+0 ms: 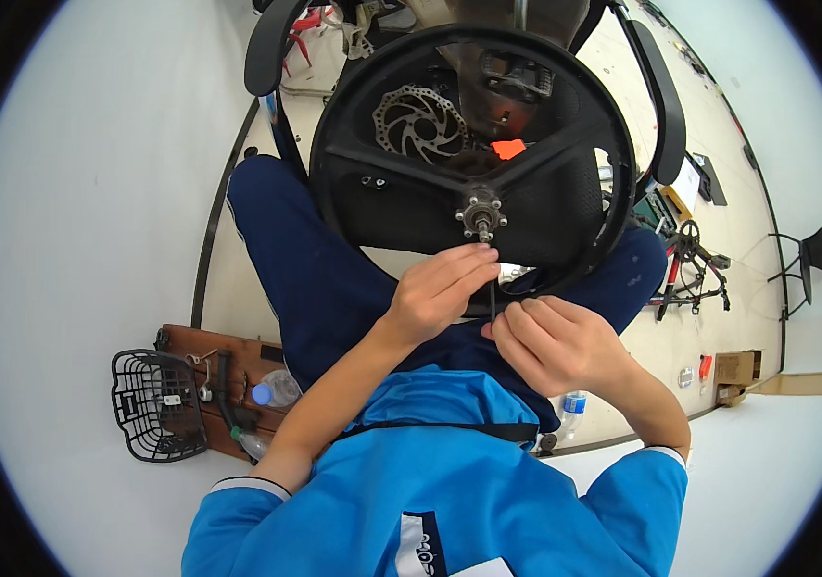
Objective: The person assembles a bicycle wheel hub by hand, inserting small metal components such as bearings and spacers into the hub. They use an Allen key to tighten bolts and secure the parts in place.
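**K:** Wheel status: black three-spoke bicycle wheel (565, 192) stands on edge across the seated person's dark blue trouser legs (324, 279), silver hub axle (481, 216) facing the camera. Silver slotted brake disc (420, 123) sits behind the spokes, upper left of the hub.

**M:** Hands?

**K:** Left hand (438, 293) is just below the hub, fingers (473, 258) stretched toward the axle end, closed lightly round the top of a thin dark rod-like tool (493, 300). Right hand (555, 341) is curled shut on its lower end. Can't tell if it's a hex key or a spoke; too thin, mostly hidden.

**M:** Risks?

**K:** Main one, I'd say: the wheel is only propped on the lap. Nothing clamps it. Both hands are on the tool, so a hard twist could roll or tip it off the knees.

**M:** Tool slip?

**K:** Likely too. Thin rod, fingertip grip at the top. If it skips off the axle, knuckles go into the spoke edge or the rim.

**M:** Small parts?

**K:** A small shiny metal piece (517, 274) lies by the rim, just beside the left fingertips. Looks loose; a knock would send it to the pale floor (238, 288). Floor is already cluttered: black wire basket (156, 404) lower left, red-handled tools (670, 279) at the right.
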`<state>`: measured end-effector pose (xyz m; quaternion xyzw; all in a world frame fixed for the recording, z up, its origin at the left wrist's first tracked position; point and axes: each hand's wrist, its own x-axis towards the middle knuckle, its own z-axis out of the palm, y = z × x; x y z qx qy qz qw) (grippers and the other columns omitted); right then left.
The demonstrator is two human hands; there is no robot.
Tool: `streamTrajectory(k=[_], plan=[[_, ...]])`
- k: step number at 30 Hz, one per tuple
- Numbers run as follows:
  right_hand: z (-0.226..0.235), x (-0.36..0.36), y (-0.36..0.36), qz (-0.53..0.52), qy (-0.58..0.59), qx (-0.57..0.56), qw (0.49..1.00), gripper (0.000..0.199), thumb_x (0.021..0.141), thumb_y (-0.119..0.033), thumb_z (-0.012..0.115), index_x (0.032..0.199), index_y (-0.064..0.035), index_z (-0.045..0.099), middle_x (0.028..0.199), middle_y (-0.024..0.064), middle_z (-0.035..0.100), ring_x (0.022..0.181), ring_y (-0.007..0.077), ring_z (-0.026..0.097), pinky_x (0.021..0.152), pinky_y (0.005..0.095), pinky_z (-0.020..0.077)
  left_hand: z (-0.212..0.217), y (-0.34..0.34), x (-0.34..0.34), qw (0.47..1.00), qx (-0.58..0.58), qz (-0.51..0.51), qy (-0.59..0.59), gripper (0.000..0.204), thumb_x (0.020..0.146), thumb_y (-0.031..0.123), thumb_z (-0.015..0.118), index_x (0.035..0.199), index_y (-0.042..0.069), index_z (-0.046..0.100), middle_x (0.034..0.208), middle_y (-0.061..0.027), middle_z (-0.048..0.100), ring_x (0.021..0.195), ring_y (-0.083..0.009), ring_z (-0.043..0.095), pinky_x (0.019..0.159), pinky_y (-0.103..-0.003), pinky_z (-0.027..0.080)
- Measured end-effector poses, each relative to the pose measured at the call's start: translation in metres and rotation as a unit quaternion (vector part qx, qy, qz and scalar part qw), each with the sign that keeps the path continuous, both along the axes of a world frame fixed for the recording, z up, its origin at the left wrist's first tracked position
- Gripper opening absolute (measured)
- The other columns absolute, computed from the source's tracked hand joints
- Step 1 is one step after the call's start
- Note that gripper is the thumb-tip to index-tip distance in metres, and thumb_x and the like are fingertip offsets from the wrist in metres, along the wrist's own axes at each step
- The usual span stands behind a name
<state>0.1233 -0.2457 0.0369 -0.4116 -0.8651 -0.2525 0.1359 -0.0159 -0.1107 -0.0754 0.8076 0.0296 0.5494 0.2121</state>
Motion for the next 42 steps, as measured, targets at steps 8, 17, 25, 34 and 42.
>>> streamTrajectory(k=[8, 17, 25, 34, 42], plan=[[-0.012, 0.004, -0.007, -0.042, 0.008, -0.001, 0.999, 0.016, 0.076, -0.008, 0.075, 0.090, 0.0004, 0.073, 0.089, 0.0101, 0.069, 0.082, 0.0203, 0.070, 0.074, 0.0271, 0.0581, -0.017, 0.000, 0.014, 0.999, 0.011, 0.024, -0.030, 0.033, 0.073, -0.020, 0.067, 0.103, -0.008, 0.073, 0.103, -0.0178, 0.073, 0.098, -0.0329, 0.073, 0.087, -0.039, 0.062], [-0.016, 0.006, -0.006, -0.043, 0.017, -0.008, 0.999, 0.018, 0.075, -0.007, 0.074, 0.092, 0.0013, 0.073, 0.091, 0.0097, 0.069, 0.086, 0.0211, 0.070, 0.076, 0.0280, 0.0587, -0.017, 0.003, 0.020, 0.998, 0.024, 0.027, -0.042, 0.039, 0.069, -0.017, 0.065, 0.106, -0.006, 0.072, 0.109, -0.0176, 0.072, 0.100, -0.0338, 0.072, 0.084, -0.038, 0.063], [-0.014, 0.004, -0.005, -0.032, 0.046, -0.019, 0.998, 0.017, 0.080, -0.009, 0.080, 0.090, 0.0029, 0.074, 0.089, 0.0121, 0.070, 0.076, 0.0207, 0.071, 0.070, 0.0291, 0.0611, -0.012, 0.000, 0.016, 0.999, 0.001, 0.028, -0.030, 0.026, 0.078, -0.015, 0.071, 0.102, -0.007, 0.073, 0.102, -0.0171, 0.074, 0.096, -0.0317, 0.074, 0.085, -0.038, 0.063], [-0.010, 0.007, -0.003, -0.045, 0.042, -0.023, 0.998, 0.019, 0.079, -0.012, 0.079, 0.091, 0.0019, 0.074, 0.087, 0.0098, 0.068, 0.077, 0.0201, 0.070, 0.069, 0.0284, 0.0593, -0.016, -0.001, 0.018, 0.999, 0.003, 0.038, -0.032, 0.032, 0.073, -0.016, 0.069, 0.103, -0.005, 0.073, 0.103, -0.0160, 0.073, 0.097, -0.0320, 0.073, 0.083, -0.037, 0.063], [0.015, 0.020, 0.011, 0.010, -0.069, 0.003, 0.998, 0.017, 0.067, -0.011, 0.072, 0.079, 0.0008, 0.070, 0.079, 0.0055, 0.062, 0.072, 0.0165, 0.064, 0.066, 0.0258, 0.0548, -0.016, -0.006, 0.026, 0.994, 0.001, 0.081, -0.068, 0.027, 0.077, -0.012, 0.073, 0.102, -0.003, 0.073, 0.100, -0.0129, 0.073, 0.092, -0.0298, 0.074, 0.078, -0.035, 0.063]])
